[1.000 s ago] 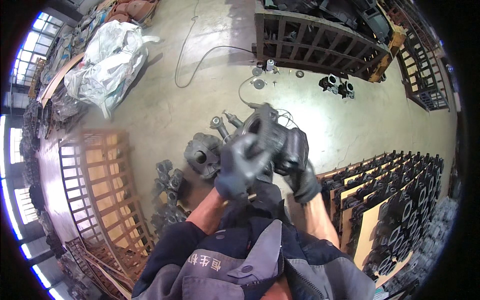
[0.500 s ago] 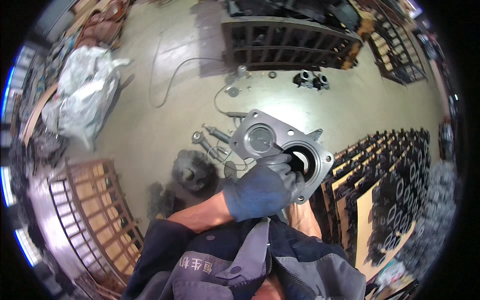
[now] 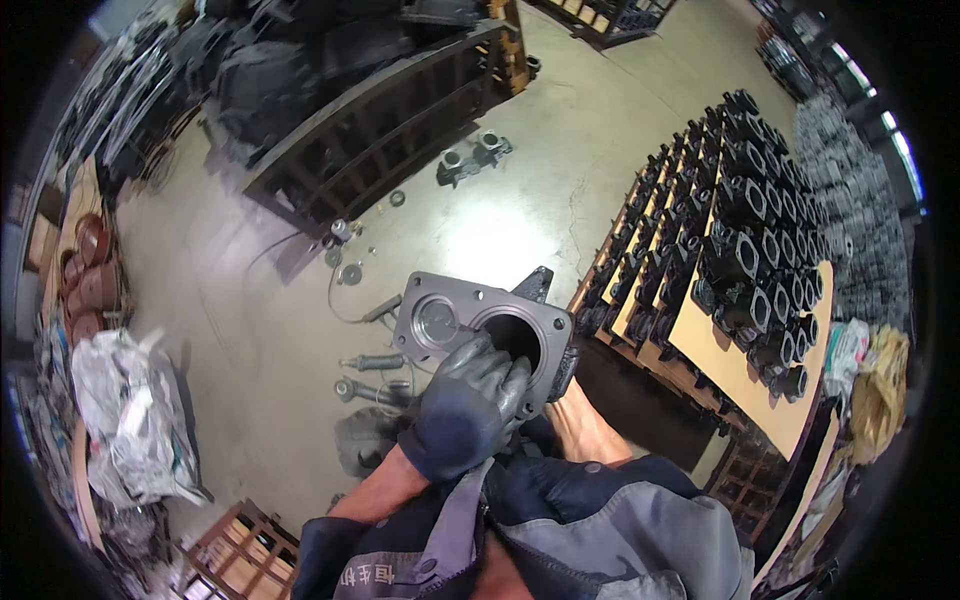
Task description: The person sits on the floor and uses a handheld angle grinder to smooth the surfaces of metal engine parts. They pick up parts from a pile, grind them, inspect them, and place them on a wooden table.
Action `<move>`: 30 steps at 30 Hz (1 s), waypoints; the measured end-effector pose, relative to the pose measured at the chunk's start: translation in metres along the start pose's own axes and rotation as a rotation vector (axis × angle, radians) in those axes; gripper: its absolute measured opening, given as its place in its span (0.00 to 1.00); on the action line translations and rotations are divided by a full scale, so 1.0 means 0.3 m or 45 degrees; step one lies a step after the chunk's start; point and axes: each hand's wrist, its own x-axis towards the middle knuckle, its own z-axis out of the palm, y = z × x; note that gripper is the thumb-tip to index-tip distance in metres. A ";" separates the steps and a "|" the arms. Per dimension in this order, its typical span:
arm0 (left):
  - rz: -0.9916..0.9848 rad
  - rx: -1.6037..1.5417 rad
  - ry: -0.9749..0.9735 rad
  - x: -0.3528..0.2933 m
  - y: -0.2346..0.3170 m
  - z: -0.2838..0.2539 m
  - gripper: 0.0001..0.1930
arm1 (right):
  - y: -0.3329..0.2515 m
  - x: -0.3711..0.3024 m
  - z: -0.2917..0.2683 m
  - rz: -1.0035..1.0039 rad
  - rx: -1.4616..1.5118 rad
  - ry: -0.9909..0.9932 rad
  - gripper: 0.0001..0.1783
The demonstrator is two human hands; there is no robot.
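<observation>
A grey metal casting (image 3: 462, 290) is held up in front of my chest, its machined flange face upward. The flange has bolt holes near its edge, a round recess on the left and a deep open bore on the right. My left hand (image 3: 465, 395), in a dark blue and black glove, lies across the near edge, fingers curled at the bore's rim. A thin dark shape lies between these fingers and the recess; I cannot make out what it is. My right hand (image 3: 572, 412) reaches under the casting's right end, where its fingers are hidden.
Stacked layers of black castings on boards (image 3: 740, 330) stand at the right. A dark metal crate (image 3: 370, 130) is ahead on the left. On the floor lie two power tools (image 3: 372, 362), cords and two small castings (image 3: 470, 160). White plastic sheeting (image 3: 135, 415) lies far left.
My view has turned to the right, so the stacked castings stand nearer the middle. The held casting sits lower and further left in the picture. My left fingers have shifted toward the bore.
</observation>
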 end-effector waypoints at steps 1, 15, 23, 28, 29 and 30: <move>0.012 0.016 -0.036 0.049 -0.029 0.027 0.26 | -0.018 0.029 -0.039 -0.023 0.008 0.005 0.30; -0.120 -0.304 -0.405 1.099 -0.342 0.392 0.16 | -0.667 0.452 -0.827 -0.196 -0.084 0.097 0.29; -0.058 -0.391 -0.319 1.614 -0.531 0.405 0.15 | -0.929 0.636 -1.060 -0.313 -0.058 0.298 0.29; -0.012 -0.446 -0.253 1.911 -0.759 0.453 0.13 | -1.083 0.809 -1.220 -0.354 -0.042 0.450 0.29; -0.083 -0.487 -0.290 1.974 -0.807 0.457 0.13 | -1.100 0.843 -1.250 -0.361 -0.032 0.488 0.29; -0.162 -0.526 -0.330 2.044 -0.837 0.448 0.13 | -1.129 0.883 -1.281 -0.377 -0.003 0.530 0.29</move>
